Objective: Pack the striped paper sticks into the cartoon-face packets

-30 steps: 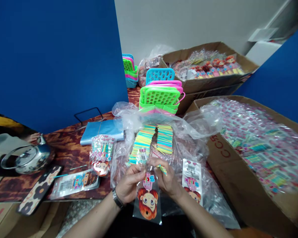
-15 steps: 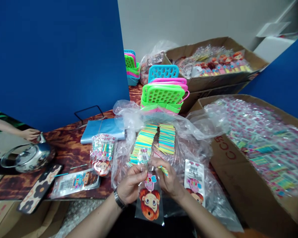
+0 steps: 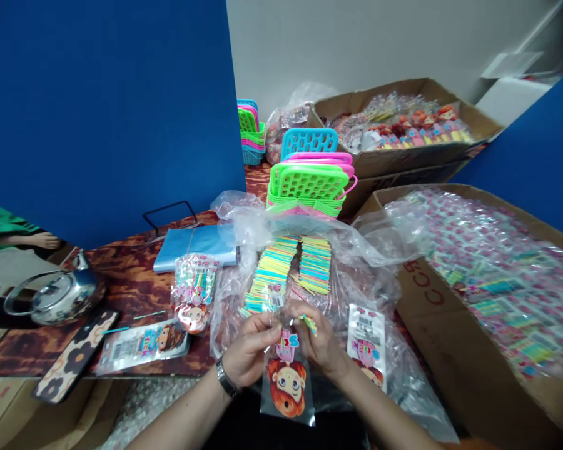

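A clear plastic pouch printed with an orange-haired cartoon head (image 3: 287, 389) hangs nearest, its upper part pinched in the grip of the left hand (image 3: 249, 351). Just beside it, the right hand's (image 3: 323, 342) grip closes around a small bundle of thin multicoloured sticks (image 3: 309, 324). Beyond lie two piles of yellow, green and blue sticks (image 3: 273, 270) amid crumpled clear plastic (image 3: 378, 232) on the brown mottled desk (image 3: 134, 270); farther back stand stacked green, pink and blue perforated plastic baskets (image 3: 312, 182).

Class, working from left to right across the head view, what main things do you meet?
Metal kettle, sideways printed packet, packet of sticks, left hand holding a clear packet, right hand holding colored sticks, silvery packet, rightmost cardboard box.
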A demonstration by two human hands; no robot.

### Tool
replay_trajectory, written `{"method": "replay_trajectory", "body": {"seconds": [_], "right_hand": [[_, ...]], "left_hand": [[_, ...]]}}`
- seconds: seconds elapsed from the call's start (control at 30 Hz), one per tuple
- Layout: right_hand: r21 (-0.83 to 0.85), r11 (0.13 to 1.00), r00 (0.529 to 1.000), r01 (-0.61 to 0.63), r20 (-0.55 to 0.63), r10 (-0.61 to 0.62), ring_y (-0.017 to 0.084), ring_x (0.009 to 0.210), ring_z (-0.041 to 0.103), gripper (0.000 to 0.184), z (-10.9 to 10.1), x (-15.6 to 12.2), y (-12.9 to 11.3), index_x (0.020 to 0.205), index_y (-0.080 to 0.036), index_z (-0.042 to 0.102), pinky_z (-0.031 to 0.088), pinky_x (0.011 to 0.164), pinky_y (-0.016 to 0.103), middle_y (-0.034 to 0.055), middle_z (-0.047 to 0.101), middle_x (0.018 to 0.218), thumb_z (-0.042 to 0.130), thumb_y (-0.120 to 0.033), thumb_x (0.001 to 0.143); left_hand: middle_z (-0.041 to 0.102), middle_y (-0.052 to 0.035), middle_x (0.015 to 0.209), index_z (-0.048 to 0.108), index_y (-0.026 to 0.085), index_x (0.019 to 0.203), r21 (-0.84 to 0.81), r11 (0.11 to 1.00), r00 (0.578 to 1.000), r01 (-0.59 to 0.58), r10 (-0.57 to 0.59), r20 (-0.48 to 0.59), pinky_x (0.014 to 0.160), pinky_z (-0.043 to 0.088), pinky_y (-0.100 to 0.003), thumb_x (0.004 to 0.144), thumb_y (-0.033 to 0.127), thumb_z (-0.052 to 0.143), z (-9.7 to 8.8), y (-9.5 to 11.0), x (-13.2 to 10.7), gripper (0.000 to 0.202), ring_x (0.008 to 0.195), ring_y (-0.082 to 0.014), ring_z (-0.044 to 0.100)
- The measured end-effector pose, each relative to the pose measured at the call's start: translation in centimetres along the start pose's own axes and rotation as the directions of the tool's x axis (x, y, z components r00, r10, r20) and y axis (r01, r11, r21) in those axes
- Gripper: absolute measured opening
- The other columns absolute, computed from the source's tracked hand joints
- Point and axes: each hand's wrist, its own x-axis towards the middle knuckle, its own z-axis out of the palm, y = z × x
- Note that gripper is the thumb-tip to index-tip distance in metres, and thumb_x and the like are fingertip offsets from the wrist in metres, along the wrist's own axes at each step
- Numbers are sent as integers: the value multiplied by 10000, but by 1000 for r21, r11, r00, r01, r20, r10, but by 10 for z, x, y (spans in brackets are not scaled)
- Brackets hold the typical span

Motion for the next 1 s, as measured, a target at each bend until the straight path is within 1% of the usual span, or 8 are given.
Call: {"method": "replay_trajectory", "body": {"seconds": [0.23, 0.33, 0.4, 0.5, 0.6, 0.7, 0.87, 1.0], "right_hand": [[-14, 1000, 1000, -11, 17, 11, 180, 848, 631, 169, 4, -3, -3, 1041, -214, 447, 527, 699, 320, 61, 631, 891, 357, -199, 899], [-12, 996, 994, -90, 61, 91, 165, 833, 624, 155, -6, 1, -2, 1005, -208, 462, 508, 708, 297, 54, 629, 881, 339, -233, 913], [-45, 978, 975, -203, 83, 206, 159, 790, 620, 158, -23, 6, 5, 961, -204, 470, 491, 688, 284, 50, 627, 849, 327, -257, 918], [-201, 898, 905, -391, 97, 415, 160, 646, 598, 172, -53, 14, 27, 917, -198, 444, 449, 592, 270, 31, 609, 726, 296, -286, 922], [-524, 763, 773, -379, 274, 572, 181, 638, 602, 177, -65, 18, 52, 945, -185, 429, 409, 565, 265, 37, 605, 705, 279, -275, 917], [-713, 654, 647, -254, 378, 663, 187, 738, 624, 172, -47, 19, 66, 1001, -175, 425, 404, 602, 259, 78, 625, 877, 296, -243, 912], [-749, 631, 636, -203, 390, 666, 195, 771, 630, 175, -2, 30, 73, 1013, -179, 445, 422, 614, 281, 121, 565, 1030, 314, -203, 900], [-746, 631, 638, -213, 383, 668, 200, 763, 629, 219, 13, 35, 76, 979, -164, 474, 444, 630, 309, 133, 558, 999, 271, -148, 898]], "left_hand": [[616, -2, 610, 587, 116, 671, -7, 1000, 1000, -5, 5, 20, 564, 413, -205, 635, 192, 753, 0, 0, -1, 186, 542, -89, 564], [614, 1, 615, 592, 119, 671, 29, 999, 999, -23, 23, 23, 573, 409, -203, 650, 185, 742, 0, 3, -3, 165, 546, -85, 558], [631, -8, 669, 596, 127, 680, 58, 998, 999, -38, 37, 25, 602, 416, -214, 660, 179, 735, -1, 6, -6, 149, 573, -90, 564], [635, -12, 720, 599, 135, 687, 91, 995, 999, -39, 38, 10, 642, 420, -233, 665, 193, 735, -4, 8, -8, 149, 582, -86, 552], [616, 5, 686, 597, 144, 681, 119, 992, 999, -30, 33, -19, 648, 413, -235, 658, 229, 741, -8, 6, -7, 169, 581, -87, 537], [611, 2, 685, 588, 145, 669, 183, 982, 998, -45, 52, -33, 658, 402, -236, 668, 243, 732, -7, 2, -5, 174, 622, -103, 541], [623, -23, 729, 576, 135, 641, 285, 956, 996, -68, 82, -35, 654, 380, -232, 664, 279, 731, -3, 1, -8, 213, 648, -110, 528], [604, -18, 701, 574, 135, 642, 328, 941, 994, -82, 103, -47, 647, 367, -227, 662, 291, 732, -4, 1, -12, 222, 670, -119, 523]]}}
